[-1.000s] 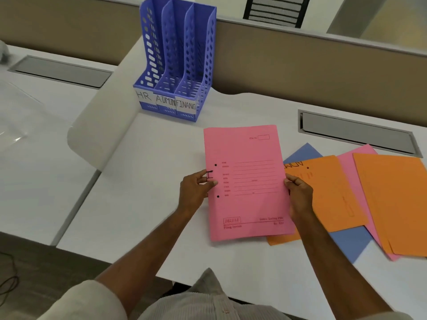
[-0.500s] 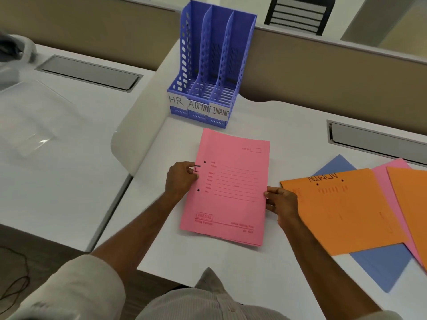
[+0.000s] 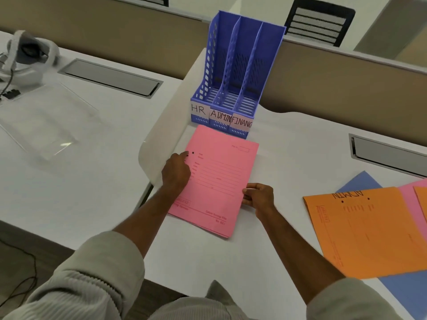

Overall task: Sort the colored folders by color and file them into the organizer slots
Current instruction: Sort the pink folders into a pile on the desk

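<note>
A pink folder (image 3: 221, 172) lies flat on the white desk, its far edge close to the blue organizer (image 3: 233, 72). The organizer's three slots carry labels HR, ADMIN and FINANC and hold nothing. My left hand (image 3: 176, 170) rests on the folder's left edge, index finger stretched toward a punched hole. My right hand (image 3: 258, 196) pinches the folder's right edge. At the right lies a pile: an orange folder (image 3: 367, 232) marked ADMIN on top, a blue folder (image 3: 360, 181) and another pink folder (image 3: 413, 204) under it.
A beige partition (image 3: 335, 72) runs behind the organizer. A curved white divider (image 3: 166, 121) stands left of the pink folder. Grey cable hatches (image 3: 111, 77) sit in both desks. A clear sheet (image 3: 39, 121) and a white device (image 3: 25, 56) lie on the left desk.
Both hands have carried the pink folder left and away from me, up to the organizer's front. My left fingers now lie flat on its edge instead of pinching it.
</note>
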